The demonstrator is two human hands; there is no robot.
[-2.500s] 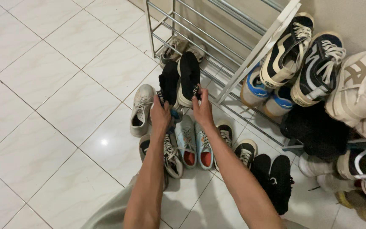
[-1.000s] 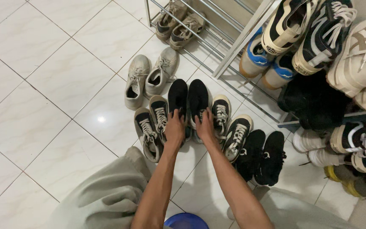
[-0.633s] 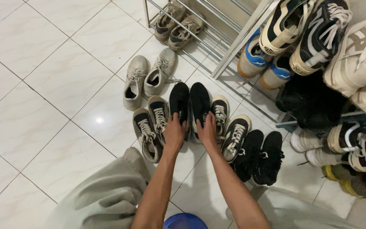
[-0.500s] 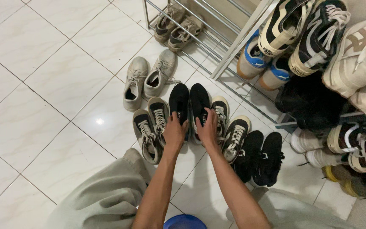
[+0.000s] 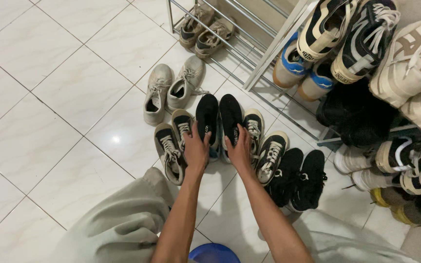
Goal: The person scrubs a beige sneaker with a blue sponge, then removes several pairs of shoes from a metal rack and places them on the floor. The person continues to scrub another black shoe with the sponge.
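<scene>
A pair of black slip-on shoes (image 5: 219,113) lies toes-away on the white tile floor, resting on top of a light blue pair whose edge shows between them. My left hand (image 5: 196,146) grips the heel of the left black shoe (image 5: 206,115). My right hand (image 5: 239,147) grips the heel of the right black shoe (image 5: 231,116). Both forearms reach forward from my lap, which is covered in grey cloth.
Black-and-cream laced sneakers (image 5: 171,146) lie left of my hands and another such pair (image 5: 264,146) lies right. Grey sneakers (image 5: 171,90) sit farther out. A black pair (image 5: 300,180) lies at right. A metal shoe rack (image 5: 249,34) holds tan shoes (image 5: 205,29); several shoes pile at right.
The black shoes, earlier lifted near the rack, came down onto the light blue pair. My hands have since slid slightly forward on the heels.
</scene>
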